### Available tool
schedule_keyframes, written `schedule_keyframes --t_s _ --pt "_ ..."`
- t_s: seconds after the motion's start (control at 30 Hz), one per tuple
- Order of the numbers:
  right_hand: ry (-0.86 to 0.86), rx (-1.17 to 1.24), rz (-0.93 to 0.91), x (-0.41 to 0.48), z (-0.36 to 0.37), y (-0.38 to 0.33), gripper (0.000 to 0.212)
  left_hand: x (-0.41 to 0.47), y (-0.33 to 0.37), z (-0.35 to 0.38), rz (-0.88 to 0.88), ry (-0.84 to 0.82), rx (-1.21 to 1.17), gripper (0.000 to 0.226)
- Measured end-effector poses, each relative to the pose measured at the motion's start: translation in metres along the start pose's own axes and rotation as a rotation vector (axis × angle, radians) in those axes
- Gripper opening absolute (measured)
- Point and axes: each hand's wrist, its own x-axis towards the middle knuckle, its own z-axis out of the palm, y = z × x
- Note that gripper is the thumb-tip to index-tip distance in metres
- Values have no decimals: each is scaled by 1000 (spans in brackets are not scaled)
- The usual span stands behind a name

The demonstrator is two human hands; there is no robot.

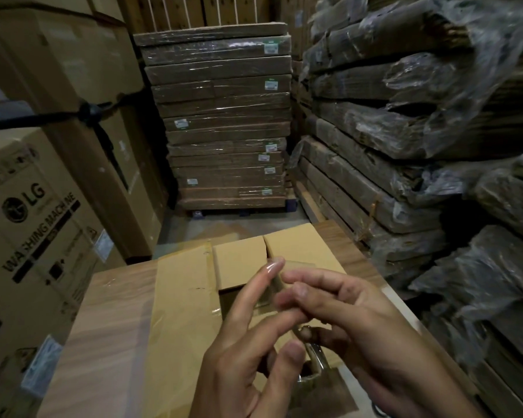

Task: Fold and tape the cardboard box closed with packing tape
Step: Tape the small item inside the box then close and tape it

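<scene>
Above the cardboard box (pixel 181 297) on the desk (pixel 109 321), a clear tape strip (pixel 299 267) is being pinched by the right grip (pixel 360 321) and touched by the straight-fingered left grip (pixel 242 351). The desk is being hemmed in by wrapped cardboard stacks (pixel 224 116).

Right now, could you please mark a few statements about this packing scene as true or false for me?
1. The cardboard box sits on a wooden table. True.
2. The box top is fully taped shut. False: a gap is open between its flaps.
3. The left hand and right hand are both above the box. True.
4. The large box at far left reads refrigerator. False: the LG box reads washing machine.
</scene>
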Motion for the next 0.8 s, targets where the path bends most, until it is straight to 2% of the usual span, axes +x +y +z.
schedule_keyframes --t_s 0.1,0.2,0.3,0.4,0.47,0.53,0.8 --pt "48 14 -4 0 2 2 21 -3 -2 3 8 29 -7 26" --pt "80 -25 -14 -1 4 4 20 -8 0 7 -110 130 -116 14" --pt "110 -121 -43 -4 6 7 20 -13 3 10 -258 290 -168 22" --pt "142 -181 -68 -10 9 10 12 -14 4 11 -263 358 -64 23" --pt "153 -225 -64 -13 12 11 2 -13 2 9 -219 367 67 27" --pt "179 -268 -58 -15 14 12 5 -12 3 8 -197 368 146 34" --pt "217 -386 -41 -21 18 15 10 -17 2 1 -241 308 169 54"
